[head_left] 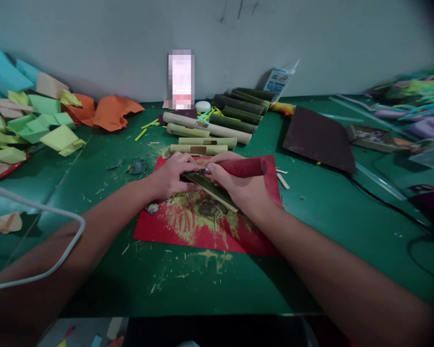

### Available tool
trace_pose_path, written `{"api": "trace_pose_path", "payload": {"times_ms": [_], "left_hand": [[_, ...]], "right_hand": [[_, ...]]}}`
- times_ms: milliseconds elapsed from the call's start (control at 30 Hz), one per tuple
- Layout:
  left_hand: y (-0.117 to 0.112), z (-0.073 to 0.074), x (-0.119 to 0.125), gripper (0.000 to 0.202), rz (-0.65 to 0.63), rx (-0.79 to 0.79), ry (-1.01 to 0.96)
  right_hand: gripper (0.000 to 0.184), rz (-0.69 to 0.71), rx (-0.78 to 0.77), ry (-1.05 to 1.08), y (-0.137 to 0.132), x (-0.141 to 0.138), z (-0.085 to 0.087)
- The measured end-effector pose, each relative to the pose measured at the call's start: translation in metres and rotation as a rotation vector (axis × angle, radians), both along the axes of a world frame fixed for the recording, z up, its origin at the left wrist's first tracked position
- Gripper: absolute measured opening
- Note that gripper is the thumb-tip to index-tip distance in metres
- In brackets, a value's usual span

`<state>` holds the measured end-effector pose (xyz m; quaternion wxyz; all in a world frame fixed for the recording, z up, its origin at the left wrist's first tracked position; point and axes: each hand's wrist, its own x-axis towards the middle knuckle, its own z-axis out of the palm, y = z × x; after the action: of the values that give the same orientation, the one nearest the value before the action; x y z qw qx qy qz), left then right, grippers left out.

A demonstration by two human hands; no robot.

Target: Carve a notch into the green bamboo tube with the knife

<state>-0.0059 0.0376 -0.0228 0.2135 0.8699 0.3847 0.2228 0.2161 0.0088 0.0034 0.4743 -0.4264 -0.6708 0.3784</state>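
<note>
My left hand (172, 174) is closed over the far end of a split green bamboo piece (212, 190), pressing it down on a red sheet (202, 231). In my right hand (235, 185) I grip a tool with a red handle (246, 167), its tip against the bamboo near my left fingers. Pale green shavings (197, 214) lie heaped on the red sheet just below both hands.
Several cut bamboo tubes (217, 126) lie in rows beyond the hands. Crumpled coloured paper (39, 120) is piled at the left. A dark sandpaper sheet (318, 137) and black cables (394, 207) lie to the right. A white cord (58, 241) loops at the left on the green table (347, 226).
</note>
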Motion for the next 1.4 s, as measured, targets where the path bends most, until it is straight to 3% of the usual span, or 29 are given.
{"api": "trace_pose_path", "payload": {"times_ms": [500, 933, 1233, 1400], "left_hand": [[0.000, 0.000, -0.001, 0.040, 0.027, -0.033, 0.026], [0.002, -0.002, -0.003, 0.043, 0.008, -0.018, -0.005], [0.000, 0.000, -0.001, 0.042, 0.023, -0.017, 0.018], [0.001, -0.001, -0.002, 0.042, 0.009, -0.018, 0.008]], "right_hand": [[0.031, -0.004, -0.066, 0.016, 0.001, -0.007, 0.002], [0.016, -0.035, -0.092, -0.057, -0.003, -0.006, 0.008], [0.012, -0.094, 0.048, 0.028, -0.002, -0.003, -0.005], [0.014, -0.002, -0.043, 0.023, -0.002, -0.003, 0.000]]}}
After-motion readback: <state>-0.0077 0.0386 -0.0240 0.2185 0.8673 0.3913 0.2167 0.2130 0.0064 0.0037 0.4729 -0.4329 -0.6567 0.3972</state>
